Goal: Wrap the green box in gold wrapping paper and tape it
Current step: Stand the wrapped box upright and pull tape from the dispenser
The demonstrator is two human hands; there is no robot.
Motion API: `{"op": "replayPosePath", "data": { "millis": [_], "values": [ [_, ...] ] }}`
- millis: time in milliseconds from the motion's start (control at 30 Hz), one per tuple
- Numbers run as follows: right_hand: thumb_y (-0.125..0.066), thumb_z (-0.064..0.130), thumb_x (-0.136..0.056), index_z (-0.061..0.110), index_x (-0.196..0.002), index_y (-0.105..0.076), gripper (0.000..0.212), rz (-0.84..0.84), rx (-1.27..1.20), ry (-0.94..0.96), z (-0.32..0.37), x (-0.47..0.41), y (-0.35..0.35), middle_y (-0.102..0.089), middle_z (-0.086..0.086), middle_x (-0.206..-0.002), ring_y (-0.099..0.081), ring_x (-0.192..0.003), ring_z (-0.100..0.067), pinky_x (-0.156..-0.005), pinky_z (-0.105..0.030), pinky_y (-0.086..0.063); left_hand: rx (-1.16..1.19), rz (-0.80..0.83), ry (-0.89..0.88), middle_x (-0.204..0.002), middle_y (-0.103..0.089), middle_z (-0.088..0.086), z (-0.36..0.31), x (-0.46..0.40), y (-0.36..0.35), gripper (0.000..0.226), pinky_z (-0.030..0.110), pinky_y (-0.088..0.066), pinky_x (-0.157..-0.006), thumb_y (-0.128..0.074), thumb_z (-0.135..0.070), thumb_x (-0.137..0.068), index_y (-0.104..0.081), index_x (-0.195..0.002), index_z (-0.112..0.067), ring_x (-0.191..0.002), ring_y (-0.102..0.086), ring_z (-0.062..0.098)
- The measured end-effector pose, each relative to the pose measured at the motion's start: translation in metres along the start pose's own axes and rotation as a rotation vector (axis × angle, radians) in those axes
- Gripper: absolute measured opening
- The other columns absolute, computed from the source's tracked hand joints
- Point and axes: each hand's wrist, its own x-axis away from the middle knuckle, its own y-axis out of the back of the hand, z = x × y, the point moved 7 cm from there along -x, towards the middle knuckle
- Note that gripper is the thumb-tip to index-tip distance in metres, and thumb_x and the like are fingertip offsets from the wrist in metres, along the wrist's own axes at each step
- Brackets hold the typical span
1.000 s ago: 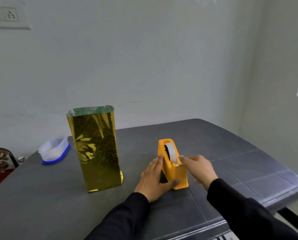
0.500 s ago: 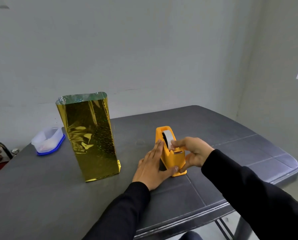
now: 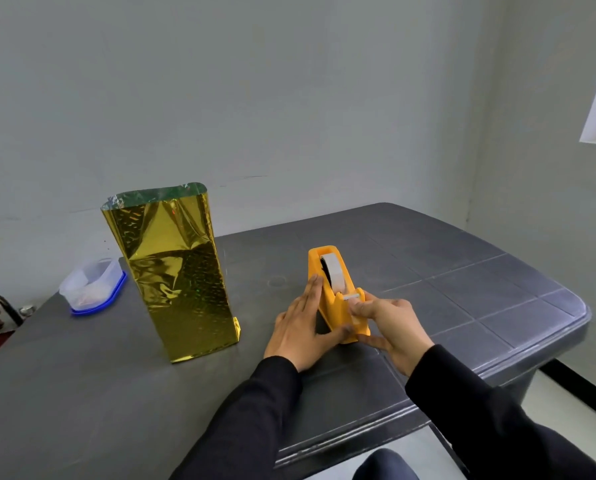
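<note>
Standing on a dark grey plastic table [image 3: 480, 282] against a pale wall. Pinching the loose end of tape [image 3: 353, 297] at the cutter between thumb and forefinger of the right hand [image 3: 391, 329], remaining fingers curling down beside the near end of the orange tape dispenser [image 3: 338, 306]. Pressing flat along the dispenser's left side with the left hand [image 3: 300, 327], fingers lying straight and close together, thumb reaching round under its near end. Wearing dark sleeves on both arms. Standing upright to the left, well apart from the hands: the green box [image 3: 158, 195], sheathed in gold wrapping paper [image 3: 177, 275], green showing only at the open top. Resting farther left, near the table's far edge: a clear container [image 3: 90, 285] on a blue lid.
</note>
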Motion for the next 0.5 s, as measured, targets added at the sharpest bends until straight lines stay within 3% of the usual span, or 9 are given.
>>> {"op": "replayPosePath", "data": {
  "millis": [100, 267, 333, 400, 433, 500],
  "values": [
    [-0.078, 0.023, -0.090, 0.018, -0.092, -0.068, 0.010, -0.003, 0.107, 0.082, -0.002, -0.003, 0.002, -0.067, 0.004, -0.105, -0.063, -0.103, -0.024, -0.093, -0.050, -0.059, -0.001, 0.039, -0.007, -0.170, 0.005, -0.016, 0.003, -0.001, -0.001, 0.109, 0.055, -0.015, -0.124, -0.054, -0.077, -0.083, 0.020, -0.156, -0.046, -0.157, -0.008, 0.015],
    [-0.076, 0.037, -0.090, 0.019, -0.074, -0.074, 0.025, -0.032, 0.399, 0.304, 0.005, -0.005, 0.006, -0.076, 0.005, -0.094, -0.069, -0.094, -0.017, -0.092, -0.044, -0.060, 0.055, 0.037, -0.007, -0.171, -0.002, -0.013, 0.006, -0.001, 0.000, 0.097, 0.055, -0.014, -0.124, -0.047, -0.070, -0.086, 0.012, -0.159, -0.044, -0.156, -0.010, 0.015],
    [-0.077, 0.032, -0.091, 0.021, -0.074, -0.074, 0.021, 0.020, 0.492, 0.359, 0.000, -0.008, 0.007, -0.072, 0.014, -0.114, -0.067, -0.103, -0.015, -0.096, -0.042, -0.058, 0.086, 0.011, -0.005, -0.170, -0.006, -0.014, 0.008, -0.001, 0.001, 0.098, 0.055, -0.016, -0.124, -0.044, -0.070, -0.080, 0.007, -0.159, -0.045, -0.156, -0.011, 0.013],
    [-0.078, 0.022, -0.090, 0.020, -0.074, -0.075, 0.017, 0.082, 0.645, 0.435, -0.006, -0.006, 0.008, -0.056, 0.025, -0.128, -0.063, -0.114, -0.012, -0.099, -0.034, -0.053, 0.129, -0.013, 0.001, -0.170, -0.011, -0.012, 0.009, 0.000, 0.003, 0.097, 0.055, -0.018, -0.123, -0.046, -0.067, -0.078, 0.002, -0.160, -0.046, -0.155, -0.011, 0.012],
    [-0.077, 0.022, -0.091, 0.017, -0.076, -0.077, 0.015, 0.101, 0.644, 0.463, -0.010, -0.006, 0.011, -0.055, 0.027, -0.130, -0.063, -0.116, -0.010, -0.100, -0.031, -0.051, 0.151, -0.025, 0.009, -0.169, -0.014, -0.010, 0.009, 0.001, 0.003, 0.096, 0.055, -0.018, -0.124, -0.049, -0.065, -0.078, -0.003, -0.160, -0.045, -0.155, -0.011, 0.013],
    [-0.073, 0.034, -0.092, 0.010, -0.082, -0.080, 0.027, 0.118, 0.361, 0.445, -0.013, -0.008, 0.024, -0.063, 0.025, -0.130, -0.063, -0.119, -0.011, -0.101, -0.035, -0.052, 0.200, -0.106, 0.035, -0.165, -0.022, -0.003, 0.009, 0.005, 0.007, 0.089, 0.048, -0.024, -0.122, -0.056, -0.060, -0.079, -0.020, -0.158, -0.043, -0.153, -0.018, 0.018]
  ]
}}
